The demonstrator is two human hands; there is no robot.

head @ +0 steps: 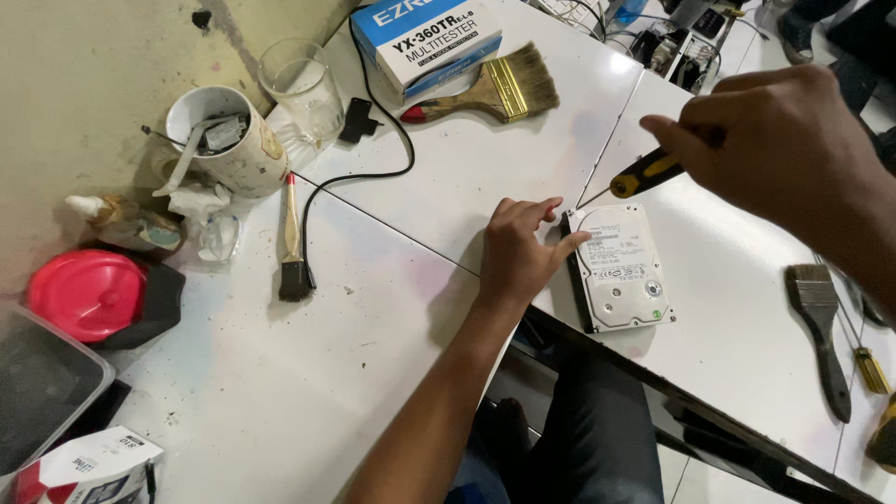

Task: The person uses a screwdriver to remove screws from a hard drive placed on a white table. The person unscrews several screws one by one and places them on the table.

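While the hard drive (621,269) lies flat on the white bench (392,308), the left hand (519,252) presses open-fingered on its edge and the right hand (775,149) grips a yellow-handled screwdriver (635,175); keeping the tip upright in the corner screw should prevent slipping.

Both forearms are bare to the frame edge; no sleeve, cuff, watch, ring or glove shows on the left hand (516,250) or the right hand (779,140). Fingernails are short and unpainted. Below the table edge, the lap shows dark, plain-woven trousers (597,439), with no print or visible seam detail.
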